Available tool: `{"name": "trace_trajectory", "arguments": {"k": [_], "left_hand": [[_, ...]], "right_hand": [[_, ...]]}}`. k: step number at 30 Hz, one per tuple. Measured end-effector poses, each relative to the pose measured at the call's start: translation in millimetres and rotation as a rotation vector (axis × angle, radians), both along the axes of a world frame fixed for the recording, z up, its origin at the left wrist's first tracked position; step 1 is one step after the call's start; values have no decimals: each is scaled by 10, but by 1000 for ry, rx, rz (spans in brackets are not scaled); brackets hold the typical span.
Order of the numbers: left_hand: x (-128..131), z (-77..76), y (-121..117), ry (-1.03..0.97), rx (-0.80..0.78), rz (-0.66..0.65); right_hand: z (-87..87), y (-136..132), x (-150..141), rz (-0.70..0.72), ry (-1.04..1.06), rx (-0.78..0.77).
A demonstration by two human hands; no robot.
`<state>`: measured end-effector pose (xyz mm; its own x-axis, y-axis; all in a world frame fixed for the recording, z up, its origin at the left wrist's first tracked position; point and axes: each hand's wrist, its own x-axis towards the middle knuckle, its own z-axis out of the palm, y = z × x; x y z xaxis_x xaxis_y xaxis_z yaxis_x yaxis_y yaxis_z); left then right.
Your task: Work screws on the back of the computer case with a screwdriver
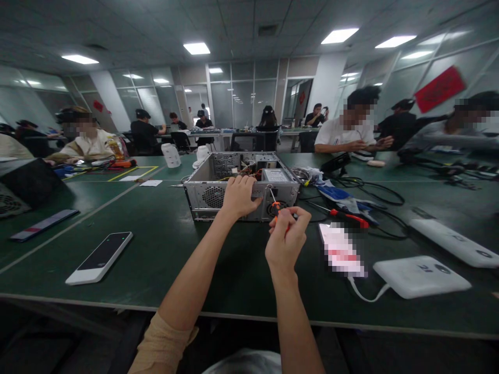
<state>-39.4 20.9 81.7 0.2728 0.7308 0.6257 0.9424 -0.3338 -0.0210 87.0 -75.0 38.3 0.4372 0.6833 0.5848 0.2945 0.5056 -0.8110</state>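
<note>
An opened metal computer case point(209, 200) lies on the green table with its rear panel toward me. Inside its right corner sits a power supply point(274, 175), and some wires show in the case. My left hand point(239, 196) rests over the top edge of the rear panel, fingers bent over the rim. In my right hand point(288, 231) is a screwdriver point(276, 205) with an orange and black handle, gripped between the fingers. Its shaft points up and away, with the tip at the rear panel by the power supply. Whether a screw is there, I cannot tell.
Right of the case lie a red-handled screwdriver point(349, 218), blue and white gloves point(343, 197), black cables, a phone point(343, 252) and white power banks point(423, 276). Left are a white device point(100, 258), a dark phone point(44, 225) and a black case point(29, 187). People sit around.
</note>
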Motion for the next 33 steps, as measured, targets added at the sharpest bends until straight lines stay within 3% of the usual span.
{"name": "trace_trajectory", "arguments": {"k": [4,13,22,28,33], "left_hand": [[5,3,-4,-4,-5,2],[12,10,-5,0,-6,4],[10,5,-7,13,14,4],[13,11,-9,23,4,18],[7,-9,6,23,17,17]], "right_hand": [[41,-4,9,-84,-104,9],[20,29,12,-112,-336,99],[40,-13,12,-42,-33,-46],[42,8,10,-153,-91,33],[32,44,50,-151,-239,119]]}}
